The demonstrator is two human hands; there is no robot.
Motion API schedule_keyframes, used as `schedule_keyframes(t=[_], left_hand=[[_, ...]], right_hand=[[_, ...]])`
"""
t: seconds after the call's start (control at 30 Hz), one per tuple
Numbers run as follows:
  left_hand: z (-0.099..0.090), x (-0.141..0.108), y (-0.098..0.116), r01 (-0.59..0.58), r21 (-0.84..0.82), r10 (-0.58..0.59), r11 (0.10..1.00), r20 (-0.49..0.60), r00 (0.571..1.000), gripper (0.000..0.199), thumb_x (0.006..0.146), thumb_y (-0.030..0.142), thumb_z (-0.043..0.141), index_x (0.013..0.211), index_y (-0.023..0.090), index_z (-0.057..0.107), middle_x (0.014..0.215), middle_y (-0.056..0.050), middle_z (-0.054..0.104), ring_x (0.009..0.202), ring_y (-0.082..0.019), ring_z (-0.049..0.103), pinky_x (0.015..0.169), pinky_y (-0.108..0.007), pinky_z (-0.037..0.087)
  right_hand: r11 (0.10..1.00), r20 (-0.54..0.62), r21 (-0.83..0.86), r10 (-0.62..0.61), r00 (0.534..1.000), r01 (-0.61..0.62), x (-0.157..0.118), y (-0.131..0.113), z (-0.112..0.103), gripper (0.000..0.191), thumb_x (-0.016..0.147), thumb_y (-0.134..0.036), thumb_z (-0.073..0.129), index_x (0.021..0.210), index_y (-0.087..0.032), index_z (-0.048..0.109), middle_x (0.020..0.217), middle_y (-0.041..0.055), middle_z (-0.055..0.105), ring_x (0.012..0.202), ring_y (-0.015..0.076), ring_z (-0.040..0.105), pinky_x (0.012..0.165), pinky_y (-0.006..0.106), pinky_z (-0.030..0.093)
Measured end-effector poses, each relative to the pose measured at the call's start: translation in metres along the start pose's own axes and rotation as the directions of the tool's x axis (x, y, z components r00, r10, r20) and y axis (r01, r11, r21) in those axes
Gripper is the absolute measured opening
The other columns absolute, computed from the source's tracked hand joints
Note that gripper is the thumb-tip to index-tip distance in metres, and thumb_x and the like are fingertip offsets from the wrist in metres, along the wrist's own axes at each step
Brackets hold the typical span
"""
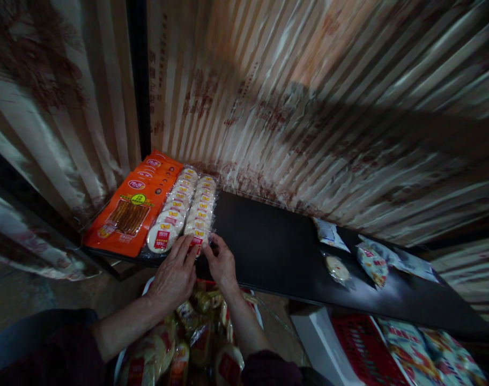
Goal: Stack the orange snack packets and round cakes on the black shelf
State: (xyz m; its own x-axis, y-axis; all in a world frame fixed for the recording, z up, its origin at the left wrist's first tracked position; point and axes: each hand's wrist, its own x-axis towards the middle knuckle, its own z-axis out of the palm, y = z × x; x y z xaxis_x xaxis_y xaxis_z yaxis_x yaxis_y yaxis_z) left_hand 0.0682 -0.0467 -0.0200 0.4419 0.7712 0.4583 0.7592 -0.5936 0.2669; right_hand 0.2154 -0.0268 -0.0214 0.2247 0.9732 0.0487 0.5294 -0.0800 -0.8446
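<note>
Both hands are at the front packet of the right row of rice crackers (pixel 197 237), round white crackers in clear wrappers with red and yellow labels. My left hand (pixel 175 274) has its fingers on the packet's lower left side, and my right hand (pixel 222 264) pinches its right edge. Between them the two hands grip the packet, whose bottom is partly covered by fingers. Beside it lies another overlapping row of rice cracker packets (pixel 164 231). Further left, orange snack bags (pixel 124 217) with a window showing brown sticks overlap in a row.
The rows lie on a black shelf (pixel 264 244). To the right are a single cracker packet (pixel 338 269) and several crumpled bags (pixel 372 262). Below my arms stands a tub of packaged snacks (pixel 200 338); a red crate (pixel 365 348) is lower right. Striped curtain (pixel 244 107) hangs behind.
</note>
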Motion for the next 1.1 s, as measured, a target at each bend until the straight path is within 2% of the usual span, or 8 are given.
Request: schedule_keyframes(t=[0.2, 0.37, 0.5, 0.7, 0.8, 0.97, 1.1], left_hand=[[0.002, -0.002, 0.0, -0.004, 0.003, 0.004, 1.0, -0.003, 1.0, 0.046, 0.076, 0.01, 0.045, 0.121, 0.004, 0.051, 0.136, -0.021, 0.041, 0.13, -0.034, 0.033, 0.102, -0.049, 0.04], [0.001, -0.002, 0.001, 0.006, -0.001, -0.006, 1.0, 0.006, 1.0, 0.046, 0.076, 0.01, 0.045, 0.122, 0.003, 0.051, 0.136, -0.022, 0.043, 0.13, -0.034, 0.033, 0.103, -0.05, 0.039], [0.0, -0.002, 0.002, -0.016, 0.035, 0.015, 0.999, 0.007, 1.0, 0.047, 0.077, 0.01, 0.045, 0.123, 0.004, 0.05, 0.136, -0.021, 0.044, 0.131, -0.033, 0.033, 0.104, -0.049, 0.038], [-0.002, -0.006, 0.007, -0.039, 0.019, 0.038, 0.999, 0.033, 0.999, 0.051, 0.077, 0.009, 0.045, 0.127, 0.004, 0.046, 0.142, -0.022, 0.036, 0.135, -0.033, 0.026, 0.105, -0.049, 0.037], [-0.004, -0.01, 0.014, -0.086, -0.016, 0.087, 0.996, 0.041, 0.995, 0.046, 0.078, 0.01, 0.045, 0.123, 0.003, 0.05, 0.141, -0.023, 0.038, 0.135, -0.033, 0.027, 0.105, -0.049, 0.038], [-0.006, -0.019, 0.033, -0.207, -0.137, 0.218, 0.969, 0.069, 0.973, 0.032, 0.081, 0.011, 0.042, 0.108, 0.006, 0.06, 0.127, -0.021, 0.053, 0.126, -0.031, 0.041, 0.1, -0.048, 0.044], [-0.006, -0.027, 0.044, -0.274, -0.19, 0.293, 0.943, 0.079, 0.953, 0.027, 0.082, 0.011, 0.043, 0.102, 0.008, 0.061, 0.122, -0.019, 0.056, 0.119, -0.029, 0.047, 0.098, -0.046, 0.046]], right_hand=[[1.0, -0.009, 0.004, 0.023, 1.0, -0.023, 0.0, 0.001, 0.001, 0.037, 0.08, -0.041, 0.054, 0.111, -0.02, 0.06, 0.102, 0.0045, 0.068, 0.066, 0.0148, 0.06, 0.071, 0.03, 0.05], [0.997, -0.032, 0.07, 0.038, 0.999, -0.035, -0.002, 0.0, 0.0, 0.033, 0.077, -0.039, 0.058, 0.106, -0.022, 0.062, 0.099, 0.0025, 0.069, 0.067, 0.0143, 0.06, 0.07, 0.029, 0.05], [0.99, -0.045, 0.14, 0.019, 0.999, -0.013, -0.004, 0.0, -0.001, 0.034, 0.076, -0.037, 0.059, 0.105, -0.02, 0.062, 0.1, 0.0044, 0.069, 0.07, 0.0153, 0.062, 0.07, 0.03, 0.051], [0.974, -0.052, 0.226, 0.022, 0.998, -0.01, -0.008, 0.007, -0.003, 0.039, 0.075, -0.035, 0.061, 0.11, -0.019, 0.06, 0.106, 0.0075, 0.067, 0.077, 0.0168, 0.064, 0.074, 0.032, 0.052], [0.975, -0.058, 0.221, 0.018, 0.998, -0.005, -0.013, 0.009, -0.006, 0.038, 0.075, -0.034, 0.06, 0.11, -0.018, 0.059, 0.106, 0.0085, 0.067, 0.08, 0.0174, 0.065, 0.077, 0.032, 0.052], [0.982, -0.086, 0.185, -0.017, 0.996, 0.033, -0.027, 0.012, -0.017, 0.034, 0.078, -0.029, 0.055, 0.109, -0.016, 0.059, 0.103, 0.0093, 0.068, 0.088, 0.0181, 0.065, 0.083, 0.033, 0.051], [0.991, -0.098, 0.13, -0.017, 0.995, 0.03, -0.047, 0.016, -0.032, 0.028, 0.081, -0.028, 0.051, 0.106, -0.018, 0.06, 0.099, 0.007, 0.069, 0.086, 0.0169, 0.065, 0.082, 0.032, 0.051]])
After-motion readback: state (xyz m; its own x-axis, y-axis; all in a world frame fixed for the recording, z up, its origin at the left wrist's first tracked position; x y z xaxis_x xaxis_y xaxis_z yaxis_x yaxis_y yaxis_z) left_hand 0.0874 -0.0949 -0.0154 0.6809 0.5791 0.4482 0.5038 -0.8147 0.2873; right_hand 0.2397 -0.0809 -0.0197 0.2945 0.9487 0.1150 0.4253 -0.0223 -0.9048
